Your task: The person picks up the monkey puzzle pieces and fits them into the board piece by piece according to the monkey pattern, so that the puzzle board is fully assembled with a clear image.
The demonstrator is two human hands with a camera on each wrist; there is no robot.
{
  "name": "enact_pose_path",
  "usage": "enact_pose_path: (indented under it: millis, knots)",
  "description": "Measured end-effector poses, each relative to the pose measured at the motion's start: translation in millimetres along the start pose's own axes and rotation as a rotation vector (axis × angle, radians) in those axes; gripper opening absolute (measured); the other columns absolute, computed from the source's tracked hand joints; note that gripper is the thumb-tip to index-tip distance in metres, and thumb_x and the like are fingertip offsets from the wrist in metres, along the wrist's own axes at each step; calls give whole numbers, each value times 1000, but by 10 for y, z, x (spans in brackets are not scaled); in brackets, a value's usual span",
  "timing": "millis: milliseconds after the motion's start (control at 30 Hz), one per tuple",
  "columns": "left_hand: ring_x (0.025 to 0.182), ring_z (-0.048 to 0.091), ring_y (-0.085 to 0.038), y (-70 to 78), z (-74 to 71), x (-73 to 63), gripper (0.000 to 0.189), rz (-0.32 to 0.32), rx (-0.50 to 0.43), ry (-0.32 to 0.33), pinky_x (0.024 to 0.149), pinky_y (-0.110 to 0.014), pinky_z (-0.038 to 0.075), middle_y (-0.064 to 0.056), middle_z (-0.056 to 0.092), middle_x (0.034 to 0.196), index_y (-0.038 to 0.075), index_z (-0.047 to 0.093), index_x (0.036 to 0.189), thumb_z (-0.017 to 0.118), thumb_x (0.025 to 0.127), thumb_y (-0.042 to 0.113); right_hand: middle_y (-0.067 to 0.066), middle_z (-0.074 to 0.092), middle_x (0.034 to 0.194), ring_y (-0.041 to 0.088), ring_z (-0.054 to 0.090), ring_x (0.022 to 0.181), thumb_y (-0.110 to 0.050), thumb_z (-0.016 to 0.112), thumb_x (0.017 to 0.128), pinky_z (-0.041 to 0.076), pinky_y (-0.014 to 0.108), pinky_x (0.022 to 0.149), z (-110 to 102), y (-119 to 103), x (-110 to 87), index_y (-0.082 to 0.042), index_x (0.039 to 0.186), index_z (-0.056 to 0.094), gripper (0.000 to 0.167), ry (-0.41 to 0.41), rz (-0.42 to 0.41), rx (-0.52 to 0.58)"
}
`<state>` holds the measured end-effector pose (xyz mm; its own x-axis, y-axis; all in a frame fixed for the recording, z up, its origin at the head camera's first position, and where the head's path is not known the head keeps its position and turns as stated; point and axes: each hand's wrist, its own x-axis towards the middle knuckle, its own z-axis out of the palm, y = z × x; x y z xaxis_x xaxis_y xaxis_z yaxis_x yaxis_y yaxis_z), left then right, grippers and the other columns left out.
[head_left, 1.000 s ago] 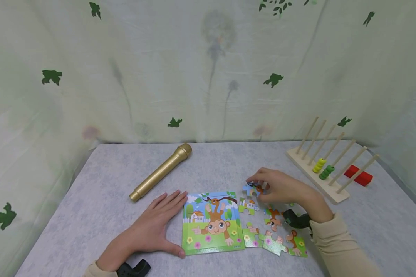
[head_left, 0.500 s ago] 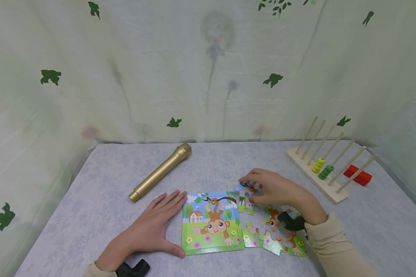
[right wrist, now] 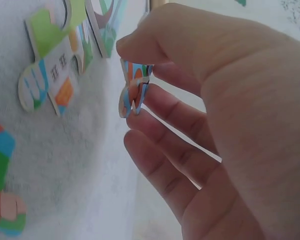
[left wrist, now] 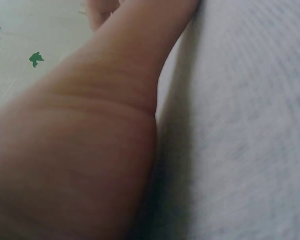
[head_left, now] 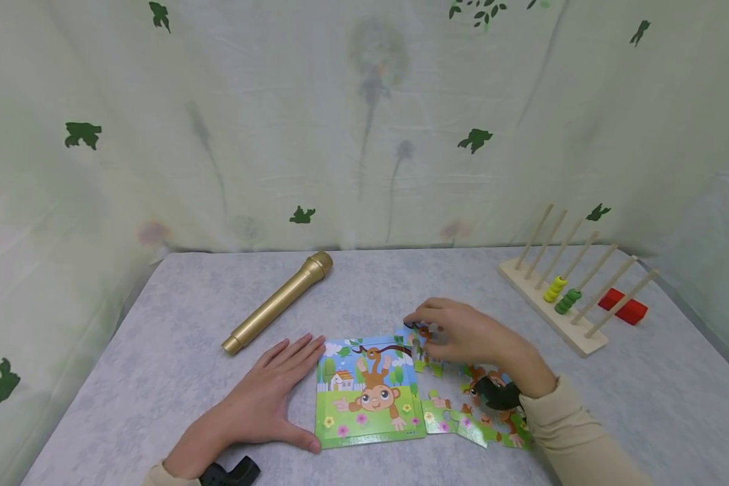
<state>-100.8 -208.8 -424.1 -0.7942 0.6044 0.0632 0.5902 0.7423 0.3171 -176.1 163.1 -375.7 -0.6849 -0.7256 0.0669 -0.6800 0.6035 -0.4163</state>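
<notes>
A square picture board with a hanging monkey on it lies flat in the middle of the table. My left hand rests on the table with straight, spread fingers, its fingertips and thumb right at the board's left edge. In the right wrist view, my right hand pinches a blue jigsaw puzzle piece showing part of a brown branch and orange tail. In the head view this piece overlaps the board's top right corner. A jigsaw piece with a house lies close below the hand. The left wrist view shows mostly wrist and palm heel.
Several loose jigsaw pieces lie right of the board, partly hidden by the right hand and its black wrist camera. A gold microphone lies behind the left hand. A wooden peg stand with yellow and green beads and a red block are at the right.
My right hand has moved left with the pinched jigsaw piece, from beyond the house piece to the board's top right corner. My left hand has stayed in place.
</notes>
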Motion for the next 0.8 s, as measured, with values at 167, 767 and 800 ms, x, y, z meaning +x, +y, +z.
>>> enact_pose_path:
  millis: [167,767,800]
  knots:
    - [159,18,-24,0,4,-1,139,2,-6,4,126,-40,6,1,22,172,11,27,164,64,61,96,0,67,128,14,64,105,-13,69,94,56,30,82,34,-51,39,-13,136,67,42,3,-19,-1]
    - [159,19,-24,-8,4,-5,139,13,-2,17,126,-40,7,0,24,172,11,28,164,64,61,96,-2,70,127,15,64,112,-15,69,94,57,35,92,136,-225,179,-14,131,70,36,35,-79,-7]
    - [159,19,-24,-8,4,-4,139,12,0,17,126,-39,7,0,24,172,10,28,164,64,61,96,-2,70,126,15,64,112,-16,70,94,57,35,92,135,-240,184,-14,130,70,36,31,-80,-12]
